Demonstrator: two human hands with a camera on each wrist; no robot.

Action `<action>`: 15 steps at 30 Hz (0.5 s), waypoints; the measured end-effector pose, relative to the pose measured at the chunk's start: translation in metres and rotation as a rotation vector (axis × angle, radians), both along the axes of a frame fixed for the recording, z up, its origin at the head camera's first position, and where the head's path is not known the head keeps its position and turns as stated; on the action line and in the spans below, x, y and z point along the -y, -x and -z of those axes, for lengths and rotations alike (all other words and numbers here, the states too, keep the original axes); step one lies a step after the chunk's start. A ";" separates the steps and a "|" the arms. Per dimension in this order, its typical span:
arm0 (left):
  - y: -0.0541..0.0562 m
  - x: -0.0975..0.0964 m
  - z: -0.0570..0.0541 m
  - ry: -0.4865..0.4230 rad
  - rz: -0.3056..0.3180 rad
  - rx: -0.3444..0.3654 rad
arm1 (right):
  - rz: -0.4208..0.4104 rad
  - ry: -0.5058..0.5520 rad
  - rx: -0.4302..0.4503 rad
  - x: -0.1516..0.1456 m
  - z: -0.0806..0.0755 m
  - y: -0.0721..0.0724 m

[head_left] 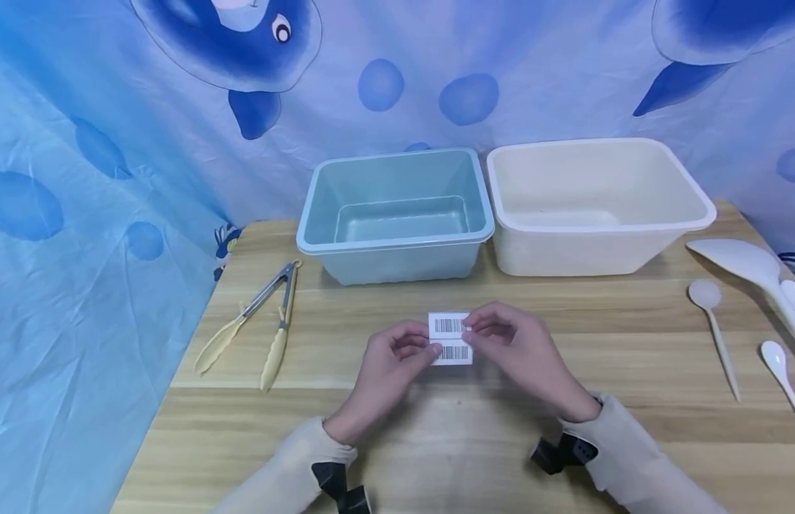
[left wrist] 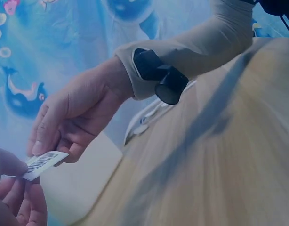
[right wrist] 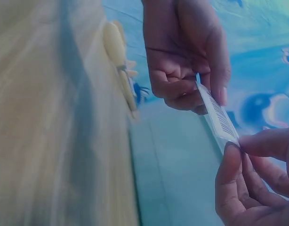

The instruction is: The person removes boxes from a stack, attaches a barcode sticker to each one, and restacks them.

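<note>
A small white barcode label point(head_left: 450, 340) with two printed barcodes, one above the other, is held up over the table between both hands. My left hand point(head_left: 392, 364) pinches its left edge, thumb on the lower barcode. At the right edge my right hand point(head_left: 522, 351) pinches it between thumb and fingers. From the right wrist, the label point(right wrist: 219, 115) shows nearly edge-on, the left hand point(right wrist: 189, 52) at its far end. The left wrist view shows the label point(left wrist: 44, 163) slanting between the two hands.
Behind the hands stand a light blue basin point(head_left: 397, 260) and a white basin point(head_left: 564, 253). Tongs point(head_left: 285, 307) with cream tips lie at the left. To the right lie a large white spoon point(head_left: 744, 264) and several smaller spoons, among them a grey one point(head_left: 706, 294).
</note>
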State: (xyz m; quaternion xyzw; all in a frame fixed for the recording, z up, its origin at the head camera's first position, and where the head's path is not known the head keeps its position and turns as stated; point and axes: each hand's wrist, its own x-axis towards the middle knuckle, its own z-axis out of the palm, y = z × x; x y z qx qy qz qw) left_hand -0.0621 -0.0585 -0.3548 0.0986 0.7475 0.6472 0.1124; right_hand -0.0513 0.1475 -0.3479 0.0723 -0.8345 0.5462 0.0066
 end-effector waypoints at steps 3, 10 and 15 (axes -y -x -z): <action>0.002 -0.005 -0.004 -0.016 -0.002 -0.008 | 0.010 -0.004 -0.032 -0.004 -0.002 0.001; 0.006 -0.015 -0.008 -0.058 -0.014 -0.037 | 0.014 -0.122 -0.370 -0.010 -0.005 0.006; 0.007 -0.022 -0.007 -0.086 0.027 -0.047 | -0.057 -0.227 -0.699 -0.011 -0.008 0.006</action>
